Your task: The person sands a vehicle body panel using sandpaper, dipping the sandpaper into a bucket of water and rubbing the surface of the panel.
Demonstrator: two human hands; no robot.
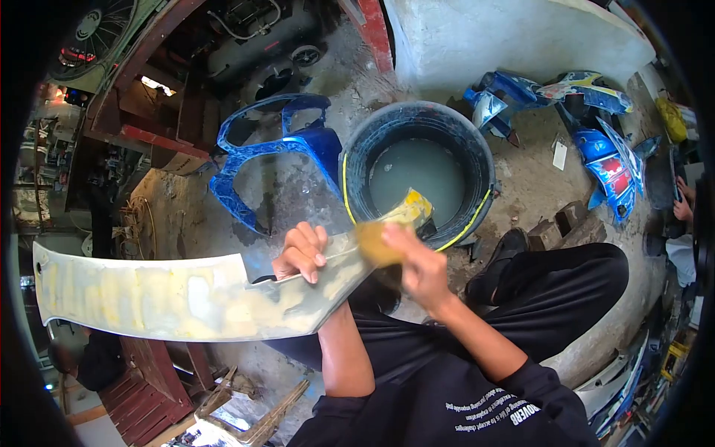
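A long, curved body panel (223, 298), white-grey with cream and yellow filler patches, lies across my lap from the far left to the bucket. My left hand (302, 253) grips its upper edge near the narrow part, fingers wrapped over and forearm passing beneath. In my right hand (417, 268) is a tan sanding pad (378, 244), pressed on the panel's narrow end and smeared by motion. The yellow-marked tip of the panel reaches over the near rim of a black bucket (354, 149) that holds cloudy water (417, 175).
A blue fairing frame (298, 145) lies on the floor left of the bucket. More blue fairing pieces (611, 167) lie to the right, near a white tag (559, 154). A red wooden bench (149, 380) stands lower left. Another person's hand (682, 201) shows at the right edge.
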